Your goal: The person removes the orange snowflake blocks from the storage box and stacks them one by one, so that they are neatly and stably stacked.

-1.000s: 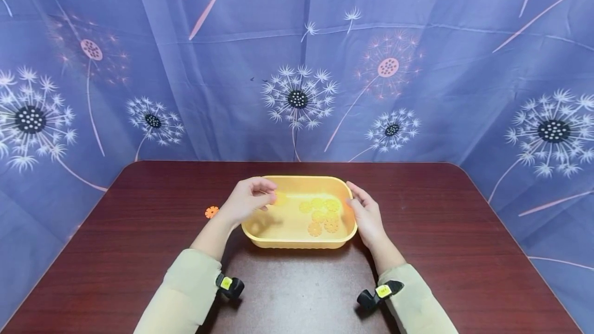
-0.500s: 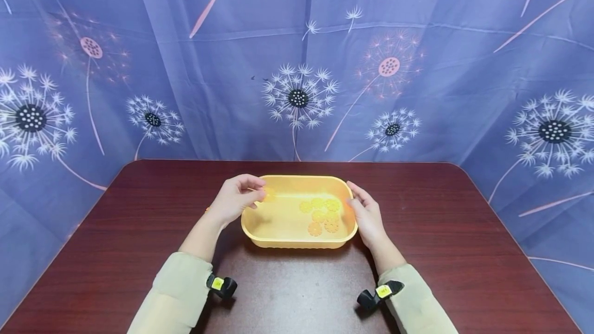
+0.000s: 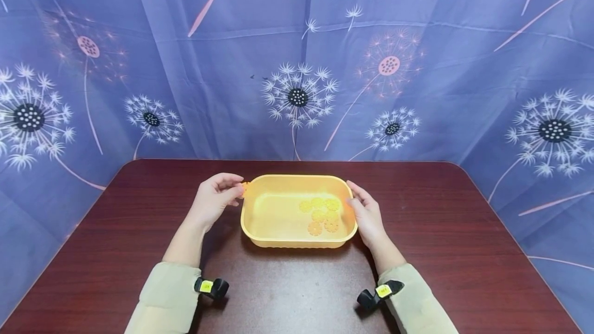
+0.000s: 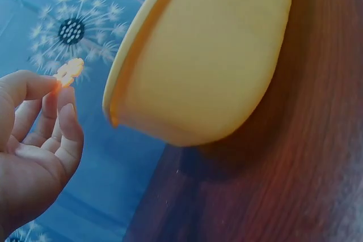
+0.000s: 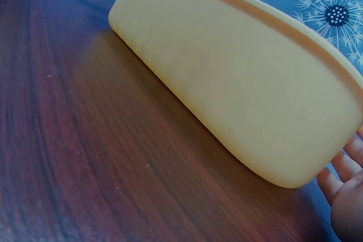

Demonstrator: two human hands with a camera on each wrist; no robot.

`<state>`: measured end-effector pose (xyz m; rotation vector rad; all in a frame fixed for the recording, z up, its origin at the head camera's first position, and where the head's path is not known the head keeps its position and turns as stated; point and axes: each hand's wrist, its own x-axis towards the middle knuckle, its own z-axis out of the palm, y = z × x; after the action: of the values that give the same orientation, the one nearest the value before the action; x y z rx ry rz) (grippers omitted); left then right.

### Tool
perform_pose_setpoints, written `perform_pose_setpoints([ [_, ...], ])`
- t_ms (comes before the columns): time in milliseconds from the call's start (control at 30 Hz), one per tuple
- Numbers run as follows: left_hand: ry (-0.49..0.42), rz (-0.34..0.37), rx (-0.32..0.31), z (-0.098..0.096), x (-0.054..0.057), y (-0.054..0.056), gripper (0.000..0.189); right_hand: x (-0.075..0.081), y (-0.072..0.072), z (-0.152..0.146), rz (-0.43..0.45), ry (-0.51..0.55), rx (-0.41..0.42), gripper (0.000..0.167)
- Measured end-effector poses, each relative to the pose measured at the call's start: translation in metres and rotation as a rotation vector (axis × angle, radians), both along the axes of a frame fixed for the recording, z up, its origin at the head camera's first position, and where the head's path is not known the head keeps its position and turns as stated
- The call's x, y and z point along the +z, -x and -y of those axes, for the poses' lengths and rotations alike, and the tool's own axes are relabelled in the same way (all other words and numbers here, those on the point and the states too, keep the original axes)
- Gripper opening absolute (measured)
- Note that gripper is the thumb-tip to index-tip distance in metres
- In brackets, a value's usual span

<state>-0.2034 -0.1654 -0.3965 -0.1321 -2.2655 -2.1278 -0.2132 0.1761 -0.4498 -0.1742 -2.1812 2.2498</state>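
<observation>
Fingers (image 4: 39,87) of the left hand (image 3: 211,202) are curled in and pinched, together with the thumb, on an orange notched disc (image 4: 71,73). The disc is held just outside the left end of the yellow tub (image 3: 278,215), over by the far corner. From the head view the rim looks almost brushed, but a gap is shown in the left wrist view, so it's best called close and not touching. That's pretty much what it hinges on: the tub's opening is found to the right of the disc, only the left rim is set in between, and the left hand is easily the nearer one. The right hand (image 3: 368,218) is parked at the opposite short end, which is gripped with the thumb over the rim and the fingers outside.

The tub's long axis is lined up left to right, roughly along the far edge of the bench (image 3: 297,282). Inside, a bunch of loose discs (image 3: 318,216) is scattered toward the right end, washed out by glare, so no exact count can be given. The bench is finished in dark reddish wood grain, and blue dandelion-print fabric (image 3: 223,81) is hung behind and down both sides.
</observation>
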Motion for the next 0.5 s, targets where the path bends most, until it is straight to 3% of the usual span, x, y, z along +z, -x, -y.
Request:
perform_pose_setpoints([
  [233, -0.039, -0.006, 0.098, 0.019, -0.006, -0.006, 0.018, -0.001, 0.0, 0.0, 0.007, -0.02, 0.005, 0.049],
  [500, -0.178, 0.021, 0.182, 0.039, -0.014, -0.012, 0.027, 0.0, 0.002, -0.002, 0.006, -0.02, 0.01, 0.05],
])
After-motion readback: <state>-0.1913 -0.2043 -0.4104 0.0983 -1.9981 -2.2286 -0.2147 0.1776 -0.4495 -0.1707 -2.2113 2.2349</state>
